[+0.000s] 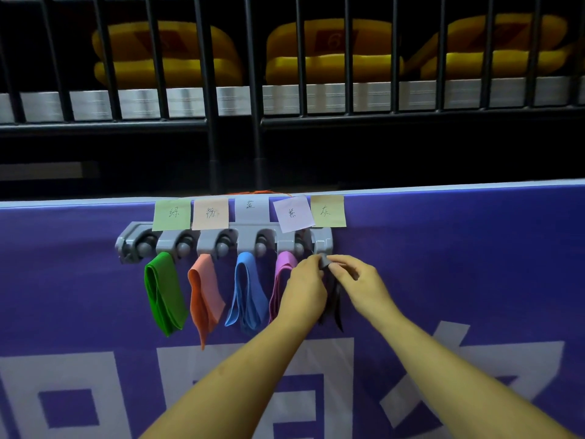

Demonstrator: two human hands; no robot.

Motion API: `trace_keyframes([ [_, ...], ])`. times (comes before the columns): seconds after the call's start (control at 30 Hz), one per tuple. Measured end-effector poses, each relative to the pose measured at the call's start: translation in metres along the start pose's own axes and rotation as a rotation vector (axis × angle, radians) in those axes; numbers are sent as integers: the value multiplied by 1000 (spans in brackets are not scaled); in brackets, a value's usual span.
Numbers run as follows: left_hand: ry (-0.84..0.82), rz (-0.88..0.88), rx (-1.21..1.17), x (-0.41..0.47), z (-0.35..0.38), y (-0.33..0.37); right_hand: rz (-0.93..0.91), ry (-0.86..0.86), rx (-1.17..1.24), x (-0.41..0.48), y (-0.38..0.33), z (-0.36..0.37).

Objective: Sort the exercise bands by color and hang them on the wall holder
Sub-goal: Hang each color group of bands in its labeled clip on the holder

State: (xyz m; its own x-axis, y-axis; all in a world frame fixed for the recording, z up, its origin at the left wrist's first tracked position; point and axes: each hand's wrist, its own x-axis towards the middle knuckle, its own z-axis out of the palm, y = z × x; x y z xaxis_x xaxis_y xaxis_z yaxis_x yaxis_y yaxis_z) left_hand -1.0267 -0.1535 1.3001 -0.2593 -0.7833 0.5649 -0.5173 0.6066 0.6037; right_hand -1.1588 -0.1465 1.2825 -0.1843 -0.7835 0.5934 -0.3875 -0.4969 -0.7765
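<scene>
— Left grip (305,286) and right grip (357,278) both pinch the top fold of the grey band (324,260), just under the right end of the holder (250,240).
— And the rest of it?
— It dangles dark between the wrists, below the holder.
— The others?
— Green band (163,293), orange band (204,296), blue band (245,289) and purple band (283,270) hang from the holder, left to right.
— Which step, then?
— The last hanging, I'd judge. Next the fold must slip over the holder's end hook before either grip lets go. Whether it has caught, I can't tell.
</scene>
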Motion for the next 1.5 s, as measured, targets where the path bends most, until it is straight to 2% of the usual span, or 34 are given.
trace_keyframes([
  [0.23,23,-55,-102,-8,4,1,65,3,-46,-9,8,11],
  [0.53,-168,-123,-94,-47,10,-25,150,-58,-339,-51,6,18],
  [0.77,-284,-225,-9,-104,11,-71,362,-68,-461,-111,31,33],
  [0.87,-274,-303,-22,-145,4,-108,441,-109,-513,-152,40,52],
  [1.1,-267,-533,35,-254,-56,-218,608,-201,-531,-242,72,142],
  [1.23,-272,-662,110,-318,-112,-286,634,-242,-505,-294,80,216],
  [1.5,-404,-901,133,-434,-199,-400,805,-409,-470,-386,84,369],
])
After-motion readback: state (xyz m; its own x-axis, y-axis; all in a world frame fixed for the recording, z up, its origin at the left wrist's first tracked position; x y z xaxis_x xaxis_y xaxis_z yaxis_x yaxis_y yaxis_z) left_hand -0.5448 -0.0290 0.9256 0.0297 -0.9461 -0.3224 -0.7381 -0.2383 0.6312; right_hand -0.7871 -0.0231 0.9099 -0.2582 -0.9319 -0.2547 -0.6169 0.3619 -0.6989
